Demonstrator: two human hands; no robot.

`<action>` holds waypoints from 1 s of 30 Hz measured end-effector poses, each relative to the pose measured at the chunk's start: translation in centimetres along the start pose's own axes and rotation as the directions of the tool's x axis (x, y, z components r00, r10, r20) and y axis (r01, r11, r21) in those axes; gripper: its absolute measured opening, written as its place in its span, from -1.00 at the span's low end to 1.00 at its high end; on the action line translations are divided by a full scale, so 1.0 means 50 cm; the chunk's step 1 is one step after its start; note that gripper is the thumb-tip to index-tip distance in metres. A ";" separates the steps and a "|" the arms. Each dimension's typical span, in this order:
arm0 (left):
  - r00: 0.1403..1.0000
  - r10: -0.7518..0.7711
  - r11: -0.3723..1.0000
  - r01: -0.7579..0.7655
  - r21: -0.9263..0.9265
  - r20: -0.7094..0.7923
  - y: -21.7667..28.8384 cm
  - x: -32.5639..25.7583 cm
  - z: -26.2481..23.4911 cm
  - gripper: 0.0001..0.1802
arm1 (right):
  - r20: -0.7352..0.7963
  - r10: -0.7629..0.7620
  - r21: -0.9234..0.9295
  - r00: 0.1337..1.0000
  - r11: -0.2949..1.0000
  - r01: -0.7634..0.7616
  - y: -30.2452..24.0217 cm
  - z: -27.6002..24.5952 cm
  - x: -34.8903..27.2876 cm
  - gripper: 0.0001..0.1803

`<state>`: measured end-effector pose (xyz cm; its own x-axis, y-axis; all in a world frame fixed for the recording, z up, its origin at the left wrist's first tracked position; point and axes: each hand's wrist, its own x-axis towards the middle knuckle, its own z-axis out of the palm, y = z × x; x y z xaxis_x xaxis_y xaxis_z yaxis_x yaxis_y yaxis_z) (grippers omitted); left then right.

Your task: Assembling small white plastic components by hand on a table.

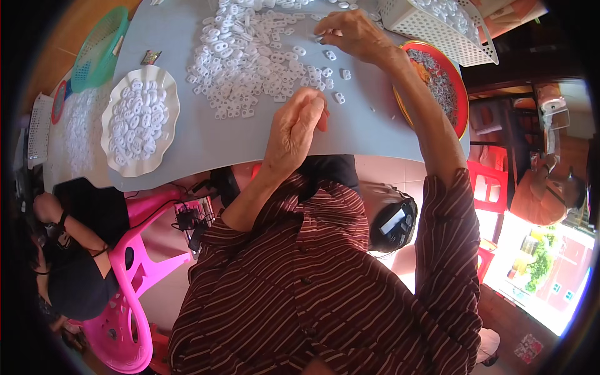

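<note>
On your left, a cream scalloped dish [132, 167] holds white two-holed pieces. Next, a heap of white pieces [240, 69] spreads over the grey table [219, 140]. Your left hand [295, 128] curls at its near edge; I can't tell whether it grips anything. Your right hand [356, 37] bends its fingers down beyond some loose pieces [339, 97], its grip unclear too. Rightmost, a red tray [461, 100] holds grey bits.
</note>
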<state>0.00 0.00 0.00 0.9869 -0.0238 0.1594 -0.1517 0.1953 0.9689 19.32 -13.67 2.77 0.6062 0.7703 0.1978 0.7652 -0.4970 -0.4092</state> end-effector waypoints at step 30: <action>0.965 0.198 0.964 -0.160 0.212 -0.173 0.009 0.042 0.023 -0.89 | 0.053 0.592 0.999 0.804 -0.032 -0.042 -0.188 0.085 -0.181 -0.79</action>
<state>1.95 -1.07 0.98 0.9314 0.1859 0.3131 -0.3158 -0.0154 0.9487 5.74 -14.29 1.05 0.9291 0.3459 -0.1307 -0.2669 0.3825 -0.8846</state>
